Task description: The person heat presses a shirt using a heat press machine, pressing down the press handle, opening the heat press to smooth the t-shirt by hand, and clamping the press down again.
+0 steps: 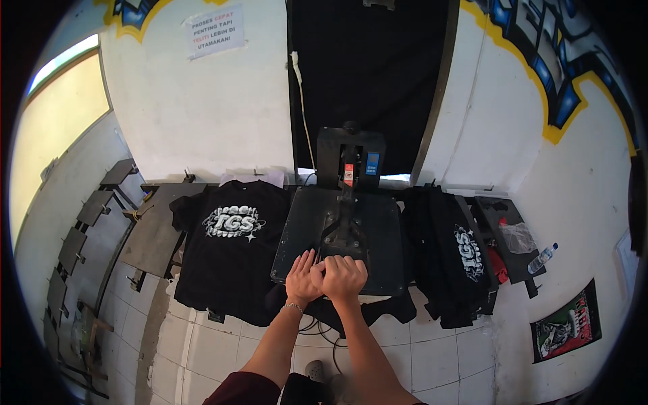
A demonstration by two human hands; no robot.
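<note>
We see a black heat press (378, 229) between a black T-shirt (233, 270) and a folded black shirt (439, 263).
The press is in the middle, and both shirts have white letters. Over its front edge, two hands touch — the left hand (304, 279) has its fingers nearly straight, and the right hand (342, 277) is curled tight. We cannot tell what is inside it — its fingers hide that. A small water bottle (542, 259) is off to the right.

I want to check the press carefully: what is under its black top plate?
Black cloth shows below the front edge of the black top plate; the rest underneath is covered.
</note>
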